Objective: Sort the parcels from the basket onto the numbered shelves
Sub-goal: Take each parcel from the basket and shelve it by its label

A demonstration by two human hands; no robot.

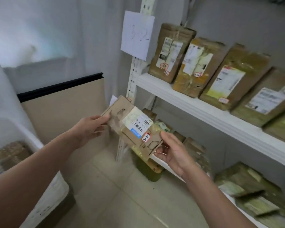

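Note:
A flat brown cardboard parcel (132,127) is held in mid-air in front of the white shelf unit. It carries a white barcode label, a blue sticker and a red-edged tag reading 3-3-8. My left hand (90,129) grips its upper left end, my right hand (173,148) pinches its lower right corner. The basket (10,155) with more parcels shows at the far left edge, partly hidden. A paper sign reading 3-2 (136,35) hangs on the shelf post.
Several brown parcels (196,66) stand leaning in a row on the upper white shelf (187,102). More parcels (247,191) lie on the lower shelf. A beige board with a black rim (62,111) leans against the wall at left. Tiled floor lies below.

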